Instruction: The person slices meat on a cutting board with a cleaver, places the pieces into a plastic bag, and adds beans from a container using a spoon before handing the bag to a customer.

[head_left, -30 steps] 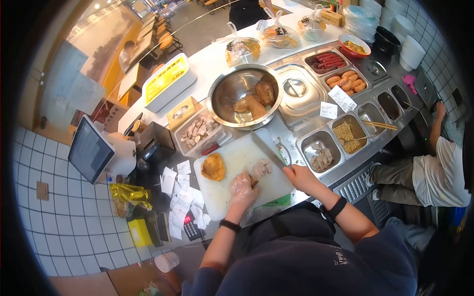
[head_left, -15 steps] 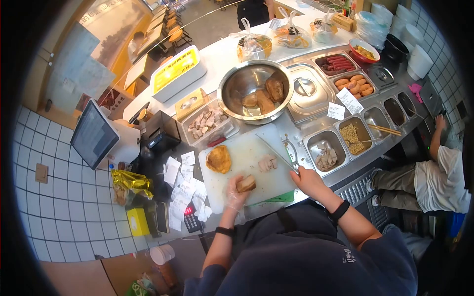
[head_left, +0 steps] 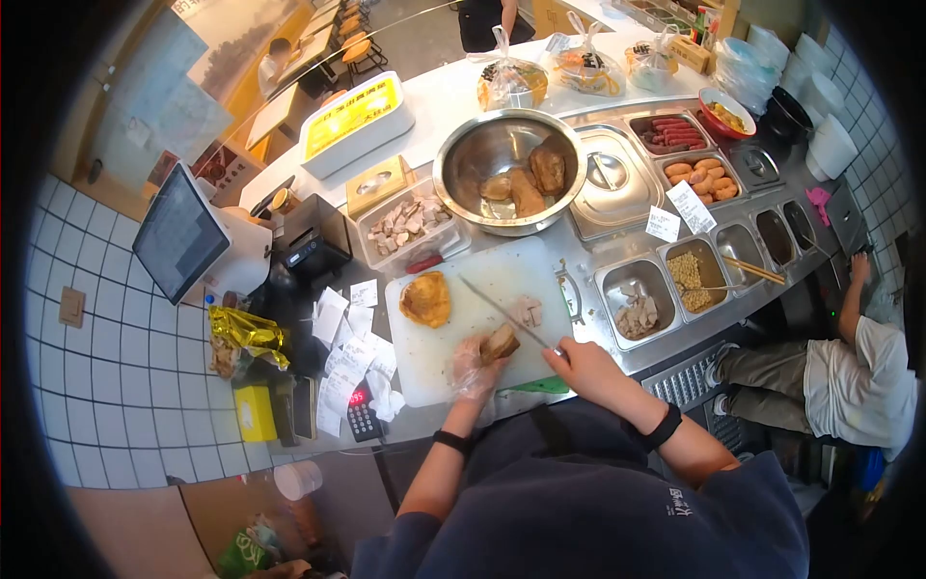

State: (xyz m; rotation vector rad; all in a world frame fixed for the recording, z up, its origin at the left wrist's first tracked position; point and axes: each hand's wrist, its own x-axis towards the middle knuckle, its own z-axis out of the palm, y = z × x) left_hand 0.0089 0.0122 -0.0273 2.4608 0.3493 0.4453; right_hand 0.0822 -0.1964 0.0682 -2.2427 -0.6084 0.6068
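Note:
My left hand [head_left: 475, 369], in a clear plastic glove, is closed on a brown piece of cooked meat [head_left: 500, 344] over the lower part of the white cutting board [head_left: 439, 376]. In my bare right hand [head_left: 585, 369] is the handle of a knife [head_left: 502, 312]; its blade points up and left across the board, close to the meat. Pale cut slices [head_left: 526, 311] lie just beyond the blade. A golden-brown round piece of food [head_left: 424, 298] rests at the board's left side.
Behind the board are a steel bowl [head_left: 453, 193] holding brown meat and a tub of chopped meat [head_left: 405, 230]. Steel food pans [head_left: 632, 328] line the right. Receipts [head_left: 342, 381] and a calculator [head_left: 364, 421] lie left. Another person [head_left: 858, 376] is at far right.
My left hand and the meat have moved right, closer to the knife. My right hand has shifted left and slightly down with the knife. The whole view has shifted slightly.

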